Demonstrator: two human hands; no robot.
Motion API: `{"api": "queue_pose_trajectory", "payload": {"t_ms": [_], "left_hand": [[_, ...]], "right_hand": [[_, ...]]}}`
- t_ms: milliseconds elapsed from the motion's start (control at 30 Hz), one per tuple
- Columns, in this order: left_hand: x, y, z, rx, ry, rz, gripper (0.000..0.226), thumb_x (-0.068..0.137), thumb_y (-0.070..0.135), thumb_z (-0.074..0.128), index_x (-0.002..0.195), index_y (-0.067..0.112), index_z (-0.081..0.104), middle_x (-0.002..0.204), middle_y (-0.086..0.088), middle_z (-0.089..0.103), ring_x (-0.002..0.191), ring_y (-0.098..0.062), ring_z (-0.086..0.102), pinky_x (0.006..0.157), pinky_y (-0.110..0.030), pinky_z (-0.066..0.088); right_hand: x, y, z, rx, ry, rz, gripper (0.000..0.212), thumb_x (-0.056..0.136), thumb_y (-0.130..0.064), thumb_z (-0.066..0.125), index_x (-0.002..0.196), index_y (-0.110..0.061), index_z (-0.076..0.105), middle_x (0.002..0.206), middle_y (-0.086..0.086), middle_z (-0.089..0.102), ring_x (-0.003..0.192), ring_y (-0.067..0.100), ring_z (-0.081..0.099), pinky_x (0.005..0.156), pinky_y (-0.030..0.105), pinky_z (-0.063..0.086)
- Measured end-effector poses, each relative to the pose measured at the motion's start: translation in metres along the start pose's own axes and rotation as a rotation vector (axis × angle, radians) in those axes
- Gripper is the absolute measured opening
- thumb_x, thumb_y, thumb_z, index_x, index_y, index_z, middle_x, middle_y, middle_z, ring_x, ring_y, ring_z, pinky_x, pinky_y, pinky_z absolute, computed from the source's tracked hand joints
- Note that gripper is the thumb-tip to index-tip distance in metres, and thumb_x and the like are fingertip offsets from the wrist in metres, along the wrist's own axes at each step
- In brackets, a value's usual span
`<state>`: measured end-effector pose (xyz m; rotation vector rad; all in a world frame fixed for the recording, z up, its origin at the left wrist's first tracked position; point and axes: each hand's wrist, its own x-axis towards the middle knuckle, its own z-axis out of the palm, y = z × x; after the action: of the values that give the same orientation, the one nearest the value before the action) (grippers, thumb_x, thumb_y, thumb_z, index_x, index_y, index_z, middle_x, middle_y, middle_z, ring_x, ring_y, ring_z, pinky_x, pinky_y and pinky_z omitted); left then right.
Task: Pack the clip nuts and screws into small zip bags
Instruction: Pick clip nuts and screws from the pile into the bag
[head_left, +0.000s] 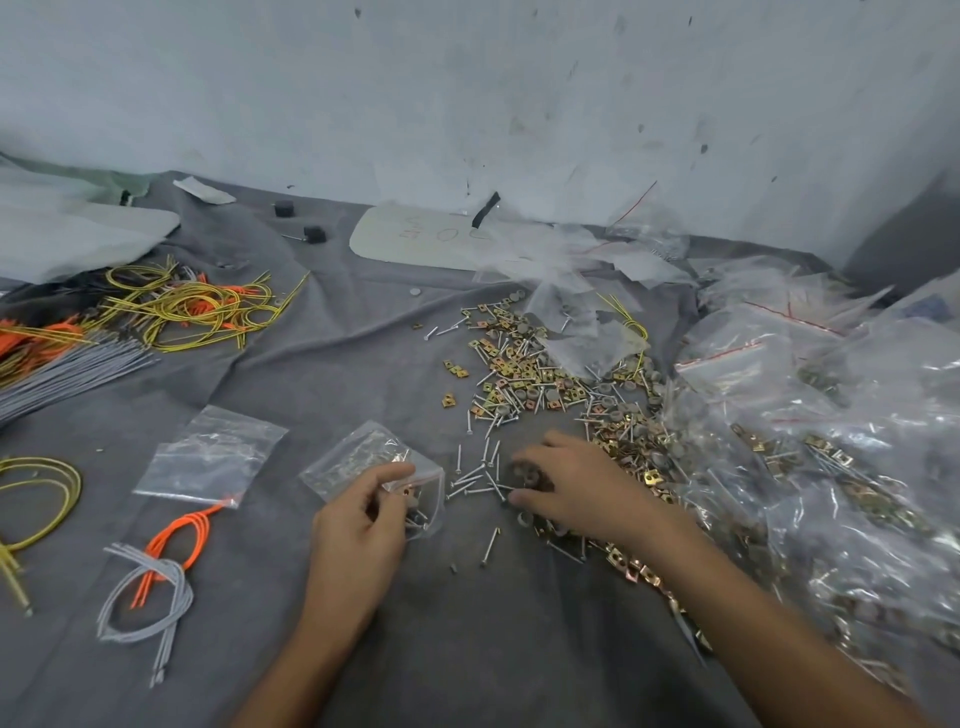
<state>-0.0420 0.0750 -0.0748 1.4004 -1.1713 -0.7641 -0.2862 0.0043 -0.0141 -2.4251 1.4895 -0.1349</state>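
My left hand (363, 525) grips the mouth of a small clear zip bag (358, 457) that lies on the grey cloth and holds a few small parts. Just to its right my right hand (576, 488) rests palm down on loose silver screws (475, 478), its fingers curled over small grey washers. A wide heap of brass clip nuts (524, 369), screws and grey washers spreads behind and to the right of that hand. A second zip bag (213, 457) with a red strip lies flat to the left.
Yellow wire loops (197, 306), orange ties and grey cable bundles (67, 364) lie at the left. A knotted grey and orange bundle (156, 577) is at the front left. Filled zip bags (831, 467) pile up at the right. The wall (467, 93) stands behind.
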Motion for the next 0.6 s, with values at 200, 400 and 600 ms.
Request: {"api": "queue_pose_trajectory", "payload": {"t_ms": [200, 400, 600], "left_hand": [[-0.0001, 0.0036, 0.0015, 0.0, 0.009, 0.029, 0.025, 0.09, 0.014, 0.06, 0.103, 0.03, 0.075, 0.078, 0.013, 0.074, 0.072, 0.001, 0.068, 0.063, -0.008, 0.047], [-0.0005, 0.0044, 0.0019, -0.007, 0.009, 0.046, 0.026, 0.084, 0.027, 0.055, 0.101, 0.032, 0.074, 0.074, 0.012, 0.072, 0.066, 0.001, 0.065, 0.06, -0.009, 0.045], [0.0003, 0.0055, 0.0013, 0.002, 0.011, 0.045, 0.027, 0.084, 0.025, 0.055, 0.102, 0.031, 0.074, 0.076, 0.014, 0.072, 0.065, 0.001, 0.064, 0.059, -0.009, 0.045]], "right_hand": [[-0.0028, -0.0103, 0.0053, -0.005, 0.054, 0.001, 0.019, 0.098, -0.026, 0.058, 0.115, -0.025, 0.066, 0.108, -0.003, 0.063, 0.102, 0.017, 0.06, 0.088, 0.031, 0.046], [-0.0076, -0.0062, 0.001, 0.287, 0.225, 0.133, 0.011, 0.099, -0.021, 0.058, 0.105, -0.028, 0.064, 0.086, -0.024, 0.066, 0.053, 0.009, 0.065, 0.053, 0.027, 0.054], [-0.01, -0.0085, 0.0083, 0.453, 0.358, 0.219, 0.013, 0.096, -0.02, 0.065, 0.098, -0.033, 0.063, 0.09, -0.015, 0.066, 0.064, -0.004, 0.062, 0.049, 0.011, 0.044]]}}
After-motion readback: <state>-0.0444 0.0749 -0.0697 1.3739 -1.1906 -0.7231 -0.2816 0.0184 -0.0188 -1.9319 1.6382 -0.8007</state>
